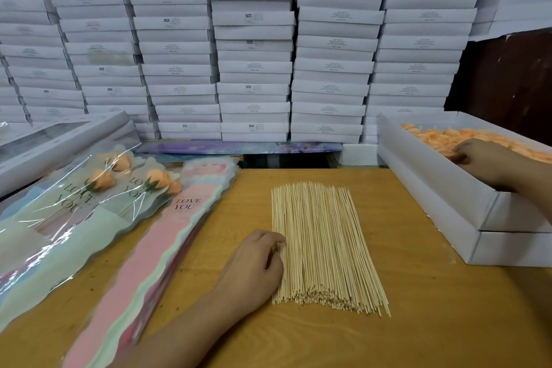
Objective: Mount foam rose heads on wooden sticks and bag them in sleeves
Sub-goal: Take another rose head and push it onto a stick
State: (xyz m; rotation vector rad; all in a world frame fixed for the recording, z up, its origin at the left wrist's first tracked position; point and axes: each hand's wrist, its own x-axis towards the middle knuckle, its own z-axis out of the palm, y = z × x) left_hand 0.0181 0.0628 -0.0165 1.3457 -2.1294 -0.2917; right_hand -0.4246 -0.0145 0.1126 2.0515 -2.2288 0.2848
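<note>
Left hand fingers curled at stick pile, wooden table, stacked white boxes behind

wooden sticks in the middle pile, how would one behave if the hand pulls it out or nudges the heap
Each of the wooden sticks looks thin and long, so probably light and a bit springy, snapping if bent hard. They lie loose and parallel on the smooth table, so a nudge from the left hand would likely roll or fan several.
</note>
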